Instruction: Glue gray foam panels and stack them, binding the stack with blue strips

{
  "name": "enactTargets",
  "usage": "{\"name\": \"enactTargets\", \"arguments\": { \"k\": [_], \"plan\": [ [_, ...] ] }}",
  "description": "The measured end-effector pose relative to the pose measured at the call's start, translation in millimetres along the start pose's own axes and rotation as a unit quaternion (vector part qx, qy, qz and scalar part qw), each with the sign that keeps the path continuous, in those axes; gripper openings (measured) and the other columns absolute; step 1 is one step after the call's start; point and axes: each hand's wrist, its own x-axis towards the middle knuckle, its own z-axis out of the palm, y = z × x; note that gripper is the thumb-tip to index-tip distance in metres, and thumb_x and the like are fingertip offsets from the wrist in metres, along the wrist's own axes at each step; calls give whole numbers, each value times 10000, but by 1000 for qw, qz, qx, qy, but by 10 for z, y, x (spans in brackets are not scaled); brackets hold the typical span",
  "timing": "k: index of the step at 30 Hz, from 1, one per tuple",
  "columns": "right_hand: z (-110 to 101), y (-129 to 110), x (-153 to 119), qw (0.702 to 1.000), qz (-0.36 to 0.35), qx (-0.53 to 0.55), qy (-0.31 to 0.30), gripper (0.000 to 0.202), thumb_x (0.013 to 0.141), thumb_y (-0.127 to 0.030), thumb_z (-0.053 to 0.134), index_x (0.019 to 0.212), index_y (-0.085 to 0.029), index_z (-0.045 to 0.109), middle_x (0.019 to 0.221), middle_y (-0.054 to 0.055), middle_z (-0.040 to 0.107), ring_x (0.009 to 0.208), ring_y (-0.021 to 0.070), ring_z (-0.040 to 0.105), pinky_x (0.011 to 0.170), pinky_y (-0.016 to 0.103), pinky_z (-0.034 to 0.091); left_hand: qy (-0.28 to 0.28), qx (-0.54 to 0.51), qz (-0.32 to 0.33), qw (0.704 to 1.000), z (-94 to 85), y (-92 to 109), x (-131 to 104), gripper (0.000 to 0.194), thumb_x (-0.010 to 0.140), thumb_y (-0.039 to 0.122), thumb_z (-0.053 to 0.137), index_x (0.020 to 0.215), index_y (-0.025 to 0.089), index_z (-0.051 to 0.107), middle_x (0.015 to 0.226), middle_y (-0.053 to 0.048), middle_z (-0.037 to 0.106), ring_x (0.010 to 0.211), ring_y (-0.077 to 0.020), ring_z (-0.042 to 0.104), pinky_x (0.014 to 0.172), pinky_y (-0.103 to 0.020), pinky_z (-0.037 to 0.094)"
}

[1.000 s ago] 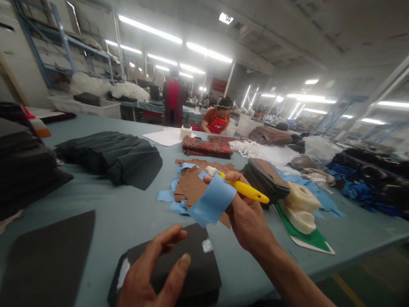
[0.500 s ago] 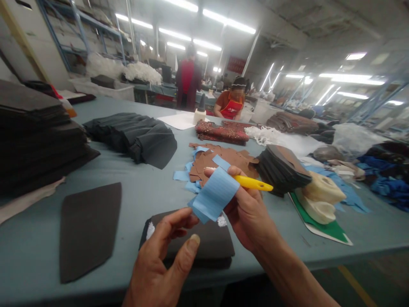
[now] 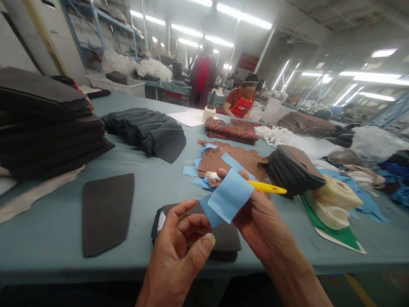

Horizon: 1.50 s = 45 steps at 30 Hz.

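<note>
Nearest us, our left hand (image 3: 182, 245) is half open, its thumb well apart from the curled fingers; its fingertips come right up to the blue cloth (image 3: 232, 194), and we cannot tell whether they touch it. Our right hand (image 3: 258, 215) is closed, holding that cloth in the air between our hands and gripping the brush (image 3: 270, 187) too, yellow handle to the right, whitish bristles to the left. We see a second blue layer at the cloth's lower left; fold or separate piece, we cannot tell.

Below our hands a small dark stack (image 3: 225, 242) lies on the table (image 3: 57, 241), with a dark panel (image 3: 107, 215) to its left. Beyond are the brown pieces (image 3: 233, 158), a thick stack (image 3: 289, 168) just right of them, and black cloth (image 3: 145, 132) to the left. Farther off we see red cloth (image 3: 231, 130), a bottle (image 3: 209, 112) and a person in a red apron (image 3: 241, 104).
</note>
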Motion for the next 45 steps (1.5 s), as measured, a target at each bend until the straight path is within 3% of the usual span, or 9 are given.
{"name": "enactTargets", "arguments": {
  "k": [6, 12, 17, 24, 29, 32, 36, 40, 45],
  "plan": [
    [-44, -11, -18, 999, 18, 3, 39, 518, 620, -311, 1014, 1052, -220, 745, 1123, 16, 839, 904, 162, 773, 656, 204, 595, -101, -45, -20, 994, 68, -11, 7, 692, 781, 552, 921, 1284, 217, 585, 1115, -98, 784, 982, -198, 739, 817, -265, 609],
    [-243, 9, -53, 1000, 4, -13, -8, 486, 661, -403, 1022, 1010, -262, 716, 1127, 14, 839, 861, 162, 754, 710, 245, 608, -77, -26, 13, 997, 152, -20, -30, 464, 822, 570, 885, 1029, 182, 737, 917, -31, 767, 841, -119, 671, 767, -180, 554],
    [-356, 73, -101, 997, -16, -59, -37, 452, 701, -472, 981, 989, -220, 742, 1117, 26, 819, 763, 131, 684, 637, 219, 528, -69, -32, 11, 997, 157, -31, -60, 403, 862, 556, 852, 853, 185, 695, 759, 22, 662, 710, -94, 588, 698, -187, 529],
    [-545, 97, -263, 988, -154, 7, 20, 323, 758, -423, 952, 890, -306, 681, 815, -73, 763, 737, 144, 697, 662, 235, 568, -21, 28, 47, 998, 175, -39, -87, 421, 845, 576, 833, 837, 185, 675, 708, 23, 609, 670, -97, 530, 636, -173, 480],
    [-943, 24, -534, 969, -229, -46, 79, 232, 825, -468, 900, 826, -293, 748, 745, -25, 748, 723, 178, 721, 732, 319, 635, -36, 109, 80, 990, 104, -33, -122, 346, 894, 529, 768, 856, 192, 699, 716, 9, 626, 669, -112, 558, 638, -182, 493],
    [-1283, -76, -660, 954, -249, -46, 160, 275, 750, -451, 942, 819, -287, 732, 703, -32, 743, 668, 170, 718, 670, 302, 631, -50, 168, 84, 981, 76, 36, -154, 282, 897, 458, 752, 821, 195, 681, 701, 13, 625, 640, -108, 548, 594, -176, 464],
    [-1566, -230, -751, 901, -340, -85, 255, 445, 605, -367, 1005, 729, -261, 591, 695, -60, 769, 637, 163, 729, 658, 283, 603, -89, 227, 77, 967, 142, 138, -202, 218, 872, 383, 747, 785, 196, 679, 683, 14, 633, 618, -99, 531, 555, -167, 428],
    [-1411, -175, -919, 872, -394, -180, 226, 469, 716, -374, 974, 835, -271, 532, 805, -39, 823, 709, 174, 774, 818, 315, 582, -143, 183, 4, 973, 250, 95, -235, 261, 875, 427, 770, 797, 186, 703, 706, -7, 673, 629, -103, 549, 577, -175, 450],
    [-958, 125, -1095, 919, -282, -252, 109, 414, 892, -521, 835, 878, -281, 498, 1019, 24, 846, 955, 210, 792, 868, 330, 553, -152, 166, -54, 973, 325, 15, -274, 308, 829, 467, 819, 817, 169, 745, 701, -26, 674, 623, -119, 549, 578, -203, 464]
  ]
}}
